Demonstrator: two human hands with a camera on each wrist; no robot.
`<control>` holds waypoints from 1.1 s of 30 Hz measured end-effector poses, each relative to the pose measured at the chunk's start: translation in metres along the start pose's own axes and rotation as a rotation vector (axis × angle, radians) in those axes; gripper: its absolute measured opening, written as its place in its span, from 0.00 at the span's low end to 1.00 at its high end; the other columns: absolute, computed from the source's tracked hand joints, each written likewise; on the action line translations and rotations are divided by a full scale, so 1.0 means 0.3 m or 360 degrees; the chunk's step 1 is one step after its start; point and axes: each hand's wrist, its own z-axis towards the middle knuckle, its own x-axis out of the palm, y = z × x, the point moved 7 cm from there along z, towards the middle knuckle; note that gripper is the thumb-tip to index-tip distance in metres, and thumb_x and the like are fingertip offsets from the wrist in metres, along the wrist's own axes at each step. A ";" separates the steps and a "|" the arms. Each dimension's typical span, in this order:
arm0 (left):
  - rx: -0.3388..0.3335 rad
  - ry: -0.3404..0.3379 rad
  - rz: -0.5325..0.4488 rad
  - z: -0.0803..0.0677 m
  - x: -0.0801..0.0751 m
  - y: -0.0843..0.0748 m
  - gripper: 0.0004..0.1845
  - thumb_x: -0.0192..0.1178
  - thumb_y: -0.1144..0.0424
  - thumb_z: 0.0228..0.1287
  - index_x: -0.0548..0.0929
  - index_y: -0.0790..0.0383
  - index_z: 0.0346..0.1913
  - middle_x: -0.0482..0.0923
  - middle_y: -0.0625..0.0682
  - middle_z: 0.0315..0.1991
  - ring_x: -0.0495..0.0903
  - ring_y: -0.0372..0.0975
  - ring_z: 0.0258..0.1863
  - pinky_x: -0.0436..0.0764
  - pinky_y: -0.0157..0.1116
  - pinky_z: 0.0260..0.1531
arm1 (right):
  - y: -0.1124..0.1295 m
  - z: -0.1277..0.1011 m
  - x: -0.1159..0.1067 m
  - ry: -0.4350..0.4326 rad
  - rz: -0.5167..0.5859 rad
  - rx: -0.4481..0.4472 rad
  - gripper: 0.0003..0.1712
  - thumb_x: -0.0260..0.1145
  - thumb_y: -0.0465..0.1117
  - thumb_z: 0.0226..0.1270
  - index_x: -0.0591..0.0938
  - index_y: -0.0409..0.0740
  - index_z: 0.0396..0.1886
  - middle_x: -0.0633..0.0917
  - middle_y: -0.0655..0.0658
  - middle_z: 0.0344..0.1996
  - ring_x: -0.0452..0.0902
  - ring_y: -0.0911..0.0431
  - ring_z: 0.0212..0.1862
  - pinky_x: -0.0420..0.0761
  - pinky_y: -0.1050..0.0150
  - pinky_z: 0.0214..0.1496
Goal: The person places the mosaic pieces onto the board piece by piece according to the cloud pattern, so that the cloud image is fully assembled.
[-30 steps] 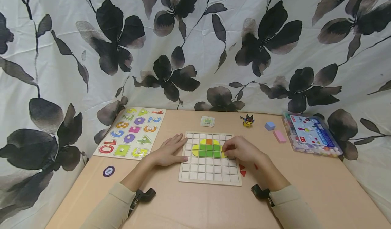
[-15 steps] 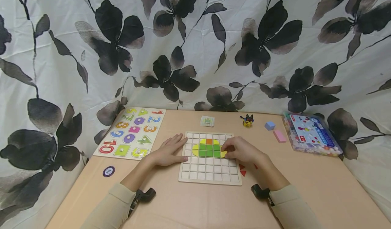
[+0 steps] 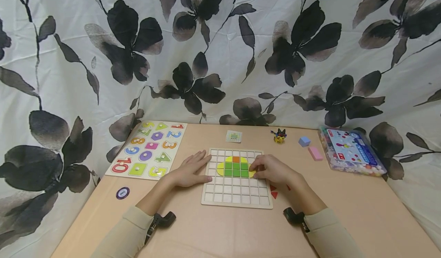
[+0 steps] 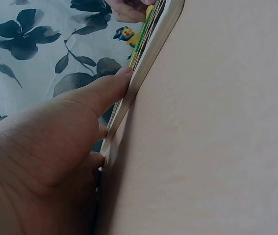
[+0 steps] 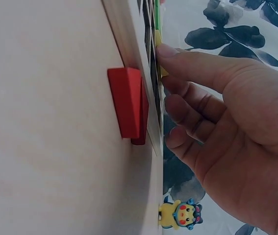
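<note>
A wooden grid board (image 3: 234, 195) lies mid-table with a patch of green, yellow and orange tiles (image 3: 236, 167) in its upper rows. My left hand (image 3: 189, 170) lies flat against the board's left edge, fingers straight; the left wrist view shows my left thumb (image 4: 104, 90) touching the board's rim (image 4: 153, 39). My right hand (image 3: 273, 170) is at the right of the tile patch and pinches a yellow piece (image 3: 252, 173) there. In the right wrist view the thumb (image 5: 192, 61) presses on that piece, the other fingers curled. Two red triangles (image 3: 273, 193) (image 5: 126, 103) lie beside the board's right edge.
A number-and-shape puzzle (image 3: 149, 149) lies at the left, with a round chip (image 3: 122, 193) below it. Behind the board are a small card (image 3: 234, 136) and a toy figure (image 3: 279, 136). A blue cube (image 3: 304, 141), pink block (image 3: 315, 153) and bead box (image 3: 351, 151) sit right.
My right hand has shifted slightly to the right over the yellow piece, which shows a little more. The left hand has not moved.
</note>
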 end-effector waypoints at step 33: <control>-0.0005 0.0003 -0.0018 -0.006 -0.004 -0.005 0.50 0.59 0.32 0.69 0.54 0.52 0.85 0.39 0.59 0.86 0.37 0.53 0.86 0.39 0.56 0.83 | -0.137 -0.179 -0.248 -0.0481 0.0054 0.0163 0.19 0.73 0.48 0.71 0.87 0.48 0.58 0.88 0.48 0.46 0.78 0.52 0.46 0.80 0.65 0.49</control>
